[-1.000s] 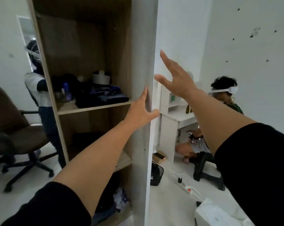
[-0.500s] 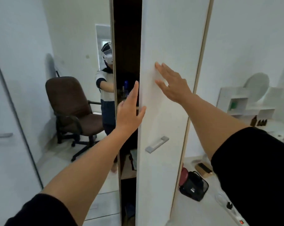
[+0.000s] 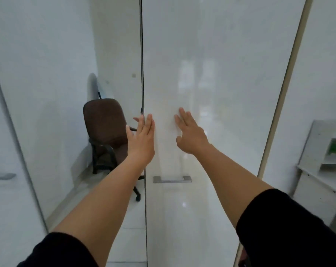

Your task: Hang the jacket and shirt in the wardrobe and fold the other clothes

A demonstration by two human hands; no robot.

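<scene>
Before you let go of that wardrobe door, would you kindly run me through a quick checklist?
1. Wardrobe door pushed flush with its neighbour: ok, only a thin seam shows.
2. Left hand flat at the door's edge: ok.
3. Right hand flat on the panel: ok.
4. Fingers out of the seam: ok.
5. Handle free: ok, neither hand touches it.
6. Jacket and shirt hung inside: cannot tell, the door hides them.

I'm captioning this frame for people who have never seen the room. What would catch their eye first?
Two bare forearms reach up the middle, the left hand and right hand flat with straight fingers on a glossy white wardrobe door. Below the right hand sits a metal handle. A brown office chair shows at left in the mirrored panel beside the door.
</scene>
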